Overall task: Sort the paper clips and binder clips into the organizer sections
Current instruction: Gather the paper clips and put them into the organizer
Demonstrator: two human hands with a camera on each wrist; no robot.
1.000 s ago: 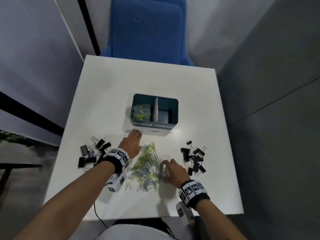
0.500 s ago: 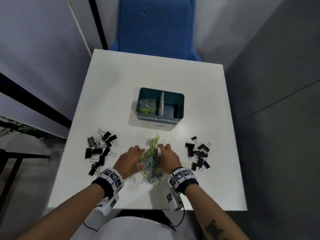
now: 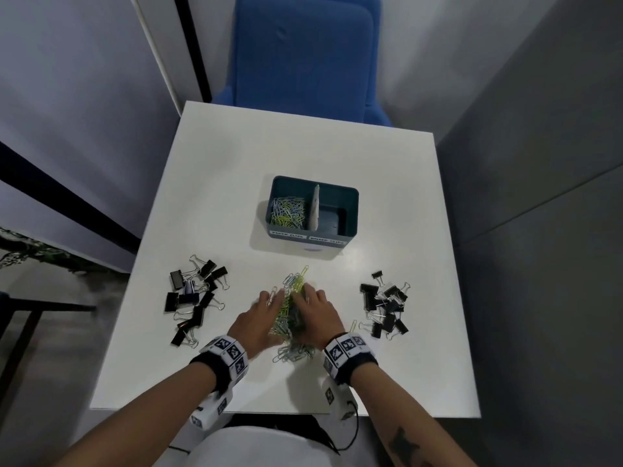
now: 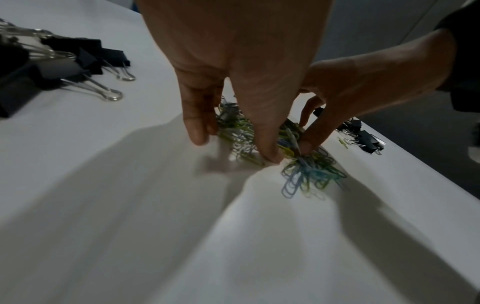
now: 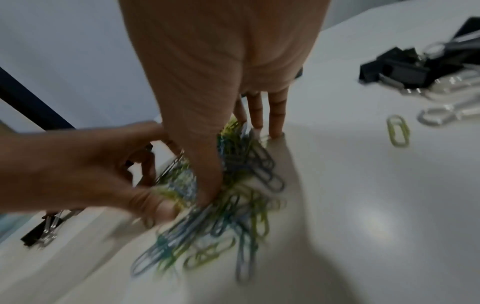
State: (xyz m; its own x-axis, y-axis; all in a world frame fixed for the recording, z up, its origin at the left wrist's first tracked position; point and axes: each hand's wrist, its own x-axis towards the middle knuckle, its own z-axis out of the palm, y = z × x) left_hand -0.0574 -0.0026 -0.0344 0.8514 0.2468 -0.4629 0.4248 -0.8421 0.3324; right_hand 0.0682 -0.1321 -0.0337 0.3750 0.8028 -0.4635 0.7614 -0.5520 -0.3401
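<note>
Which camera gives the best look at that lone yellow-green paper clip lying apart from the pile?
The right wrist view: the lone paper clip is large and unobstructed there. The head view shows it tiny; the left wrist view, a small sliver.

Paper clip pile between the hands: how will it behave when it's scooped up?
Probably loose, not one lump: the paper clip pile is separate clips squeezed between left hand and right hand, so the unheld near end may spill. Interlocked clips may drag neighbours. On the smooth table they likely slide easily.
</note>
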